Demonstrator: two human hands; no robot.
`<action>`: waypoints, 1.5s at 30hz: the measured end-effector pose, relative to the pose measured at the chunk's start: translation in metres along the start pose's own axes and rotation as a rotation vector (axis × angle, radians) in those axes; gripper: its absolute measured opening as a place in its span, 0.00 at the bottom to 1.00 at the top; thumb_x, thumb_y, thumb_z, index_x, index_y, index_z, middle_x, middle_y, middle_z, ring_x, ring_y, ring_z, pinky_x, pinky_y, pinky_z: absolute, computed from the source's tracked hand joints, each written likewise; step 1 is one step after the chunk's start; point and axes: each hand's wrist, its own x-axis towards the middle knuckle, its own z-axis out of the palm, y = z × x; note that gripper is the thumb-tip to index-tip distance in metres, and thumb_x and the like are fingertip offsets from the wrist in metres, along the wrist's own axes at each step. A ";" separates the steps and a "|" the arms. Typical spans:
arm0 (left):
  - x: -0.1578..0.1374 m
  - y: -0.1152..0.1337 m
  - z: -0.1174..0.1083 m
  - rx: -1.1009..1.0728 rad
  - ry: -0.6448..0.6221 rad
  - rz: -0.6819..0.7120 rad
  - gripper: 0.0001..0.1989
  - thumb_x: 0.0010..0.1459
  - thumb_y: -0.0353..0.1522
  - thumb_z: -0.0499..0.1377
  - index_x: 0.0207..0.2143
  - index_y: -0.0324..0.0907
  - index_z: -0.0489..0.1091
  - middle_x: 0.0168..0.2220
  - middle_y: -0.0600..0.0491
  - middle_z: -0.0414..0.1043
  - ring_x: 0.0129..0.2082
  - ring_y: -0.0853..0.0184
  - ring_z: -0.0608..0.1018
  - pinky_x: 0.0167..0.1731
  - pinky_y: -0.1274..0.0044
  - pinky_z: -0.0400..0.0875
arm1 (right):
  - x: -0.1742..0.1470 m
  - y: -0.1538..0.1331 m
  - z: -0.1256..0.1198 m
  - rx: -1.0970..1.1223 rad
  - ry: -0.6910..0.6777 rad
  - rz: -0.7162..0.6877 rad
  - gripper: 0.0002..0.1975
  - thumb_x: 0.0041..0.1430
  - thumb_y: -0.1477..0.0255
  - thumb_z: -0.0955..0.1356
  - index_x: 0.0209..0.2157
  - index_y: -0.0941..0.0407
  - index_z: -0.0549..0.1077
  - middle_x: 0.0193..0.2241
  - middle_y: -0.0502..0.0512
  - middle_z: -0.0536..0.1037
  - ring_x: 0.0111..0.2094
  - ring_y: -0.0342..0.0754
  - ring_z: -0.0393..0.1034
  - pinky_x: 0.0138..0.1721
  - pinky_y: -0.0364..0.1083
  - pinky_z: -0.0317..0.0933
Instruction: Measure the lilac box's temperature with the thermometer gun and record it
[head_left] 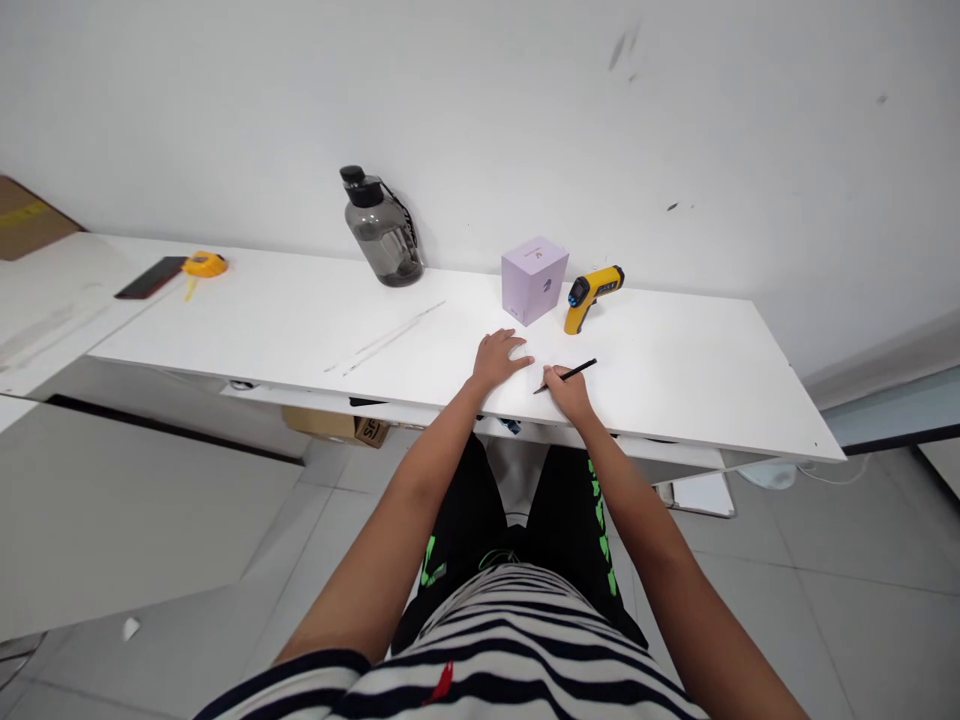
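My right hand (568,393) is closed around a black pencil (579,369), its tip pointing left and down at the white tabletop (675,370). To its left my left hand (500,358) lies flat with the fingers spread, on the white surface; whether a sheet of paper lies under it I cannot tell. Just beyond the left hand stands a lilac box (534,282) with small dark print. Right of the box a yellow and black infrared thermometer (592,298) stands on its grip.
A grey see-through water bottle (382,232) stands against the wall. Farther left are an orange tape measure (204,264) and a flat dark object (152,278). A cardboard box (334,424) sits below the table, and another carton (34,218) stands at the far left.
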 end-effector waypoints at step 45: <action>0.000 -0.004 -0.001 0.013 0.013 0.009 0.24 0.62 0.49 0.61 0.57 0.52 0.74 0.69 0.50 0.66 0.71 0.57 0.64 0.72 0.60 0.53 | 0.002 0.012 0.008 0.040 0.187 -0.080 0.20 0.58 0.57 0.65 0.49 0.52 0.71 0.38 0.57 0.82 0.32 0.52 0.73 0.38 0.51 0.68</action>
